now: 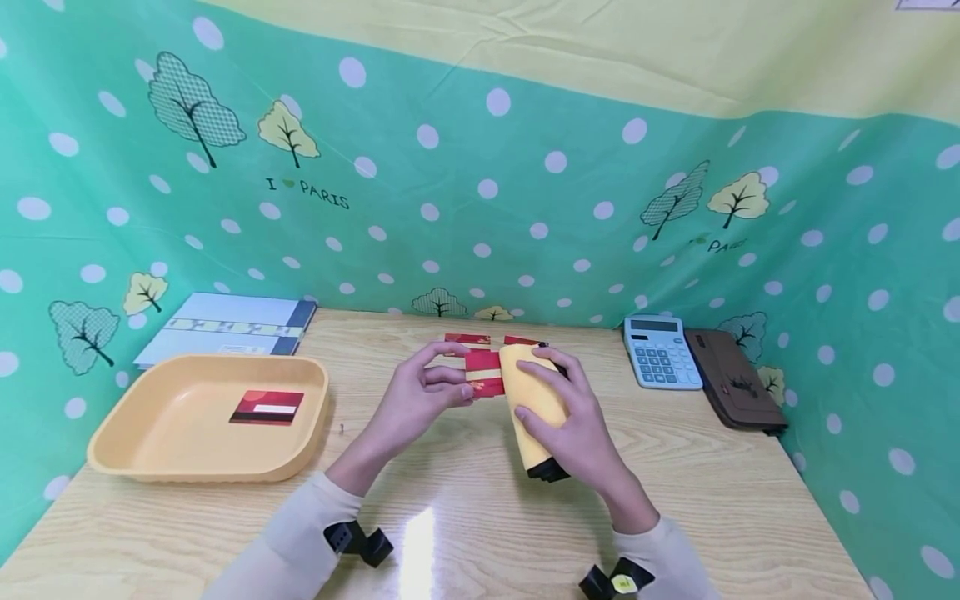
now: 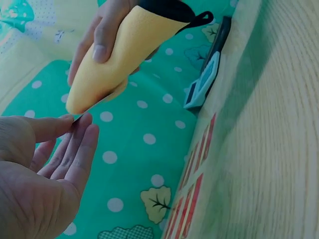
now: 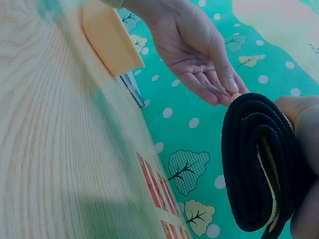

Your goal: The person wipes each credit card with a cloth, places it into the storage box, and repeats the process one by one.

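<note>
Between its thumb and fingers my left hand (image 1: pixel 412 396) pinches a red card (image 1: pixel 483 371) with a gold band. My right hand (image 1: pixel 570 421) grips a rolled yellow cloth (image 1: pixel 534 408) with black edging from the right side. The card's right edge meets the cloth, overlapping it in the head view. From the right wrist, the roll's black end (image 3: pixel 239 169) shows its wound layers. In the left wrist view, the card appears edge-on against the cloth's narrow end. Behind the hands, several red and gold cards (image 1: pixel 467 339) lie on the table, partly hidden.
At left stands a peach tray (image 1: pixel 172 458) with one red card (image 1: pixel 266 408) in it. A light blue notebook (image 1: pixel 232 312) lies behind the tray. Back right are a blue calculator (image 1: pixel 663 354) and a brown wallet (image 1: pixel 731 379). A patterned green curtain (image 1: pixel 465 250) closes off the table's back.
</note>
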`<state>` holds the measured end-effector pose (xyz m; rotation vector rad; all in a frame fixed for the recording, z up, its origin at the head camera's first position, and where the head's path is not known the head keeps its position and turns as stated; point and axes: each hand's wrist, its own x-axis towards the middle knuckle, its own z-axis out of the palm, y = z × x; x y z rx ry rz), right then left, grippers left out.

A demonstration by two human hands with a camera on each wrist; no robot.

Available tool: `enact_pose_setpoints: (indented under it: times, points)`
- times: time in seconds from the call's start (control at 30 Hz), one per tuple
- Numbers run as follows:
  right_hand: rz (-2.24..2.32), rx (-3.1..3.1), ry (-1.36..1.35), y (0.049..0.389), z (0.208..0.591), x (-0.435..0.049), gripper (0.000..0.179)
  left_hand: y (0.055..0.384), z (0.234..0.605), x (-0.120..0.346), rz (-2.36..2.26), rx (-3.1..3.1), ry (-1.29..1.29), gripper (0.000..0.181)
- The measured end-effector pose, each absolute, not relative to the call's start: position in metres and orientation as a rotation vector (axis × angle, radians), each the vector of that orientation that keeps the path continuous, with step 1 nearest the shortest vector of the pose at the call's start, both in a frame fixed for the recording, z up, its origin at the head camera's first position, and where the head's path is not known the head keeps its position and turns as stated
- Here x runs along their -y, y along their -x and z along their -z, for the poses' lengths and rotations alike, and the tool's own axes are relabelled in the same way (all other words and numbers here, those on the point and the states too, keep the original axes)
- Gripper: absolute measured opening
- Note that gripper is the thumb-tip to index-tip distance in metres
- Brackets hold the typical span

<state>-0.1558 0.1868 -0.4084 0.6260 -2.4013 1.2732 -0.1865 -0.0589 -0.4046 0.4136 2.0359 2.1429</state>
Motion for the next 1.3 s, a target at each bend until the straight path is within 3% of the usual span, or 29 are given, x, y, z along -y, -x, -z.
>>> enact_pose_setpoints:
  times: [0.77, 1.3]
  points:
    - [-1.383, 2.394, -0.71, 0.145, 0.409, -0.168, 0.057, 0.183, 0.411, 0.046, -2.187, -1.968, -0.462, 0.046]
    - [-1.351, 2.401, -0.636, 0.152, 0.405, -0.183, 0.055, 0.182, 0.404, 0.055, -2.141, -2.001, -0.486, 0.044]
